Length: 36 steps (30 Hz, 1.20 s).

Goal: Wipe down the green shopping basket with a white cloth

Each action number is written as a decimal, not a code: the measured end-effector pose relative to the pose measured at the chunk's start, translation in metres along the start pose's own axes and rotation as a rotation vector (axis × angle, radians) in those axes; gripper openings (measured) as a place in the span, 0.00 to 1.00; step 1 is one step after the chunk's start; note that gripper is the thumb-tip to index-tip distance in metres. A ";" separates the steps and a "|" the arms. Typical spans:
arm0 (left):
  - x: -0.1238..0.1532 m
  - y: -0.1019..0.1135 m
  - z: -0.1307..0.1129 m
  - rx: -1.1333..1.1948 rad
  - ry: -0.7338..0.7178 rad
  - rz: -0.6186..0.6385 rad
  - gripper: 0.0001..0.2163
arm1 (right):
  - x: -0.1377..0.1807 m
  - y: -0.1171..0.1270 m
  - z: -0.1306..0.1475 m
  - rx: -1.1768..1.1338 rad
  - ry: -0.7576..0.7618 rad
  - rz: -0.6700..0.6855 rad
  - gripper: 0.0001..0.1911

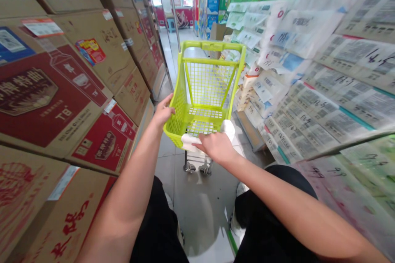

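A small lime-green shopping cart (211, 61) stands in front of me, its lattice basket holding nothing. My left hand (164, 111) grips the near left corner of the basket's side, thumb over the rim and fingers along the outside. At the near edge, my right hand (218, 146) is closed on a white cloth (227, 128), pressed against the basket's rim. The cloth drapes out on both sides of the hand. Metal legs with casters (189, 167) show beneath the basket. The fingertips of my right hand are partly hidden.
Stacked cardboard cartons (46, 90) wall the left side of the aisle. To the right are shelves of packaged tissue paper (321, 102) with handwritten prices. Tiled floor (200, 205) runs between my legs. Farther down the aisle, a person (166, 2) is near a blue stool (170, 24).
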<state>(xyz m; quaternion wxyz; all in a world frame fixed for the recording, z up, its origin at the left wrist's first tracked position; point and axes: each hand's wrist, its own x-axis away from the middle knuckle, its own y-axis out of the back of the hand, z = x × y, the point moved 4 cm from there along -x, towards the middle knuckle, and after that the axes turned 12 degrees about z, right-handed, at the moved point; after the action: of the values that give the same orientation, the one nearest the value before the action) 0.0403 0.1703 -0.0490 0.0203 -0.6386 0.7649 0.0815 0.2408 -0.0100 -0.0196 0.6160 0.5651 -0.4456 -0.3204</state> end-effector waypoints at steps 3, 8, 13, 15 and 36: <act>-0.001 0.004 0.002 -0.037 -0.014 -0.026 0.42 | 0.002 -0.002 -0.001 -0.001 0.008 0.006 0.28; 0.021 -0.031 0.000 -0.015 -0.024 -0.127 0.39 | 0.002 0.001 0.000 -0.004 -0.005 0.012 0.30; 0.043 -0.076 -0.003 0.033 -0.048 -0.131 0.39 | 0.002 0.003 0.004 -0.005 0.016 0.011 0.31; 0.042 -0.081 -0.004 0.054 -0.051 -0.106 0.39 | 0.000 0.002 0.004 -0.013 0.009 0.012 0.32; 0.036 -0.064 0.002 0.062 0.023 -0.192 0.38 | 0.011 0.000 -0.013 0.057 -0.031 0.112 0.27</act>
<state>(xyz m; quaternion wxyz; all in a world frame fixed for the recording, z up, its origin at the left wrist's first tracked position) 0.0959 0.1250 -0.0621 0.0388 -0.7088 0.7027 0.0483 0.2574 -0.0145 -0.0175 0.6095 0.5516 -0.4949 -0.2816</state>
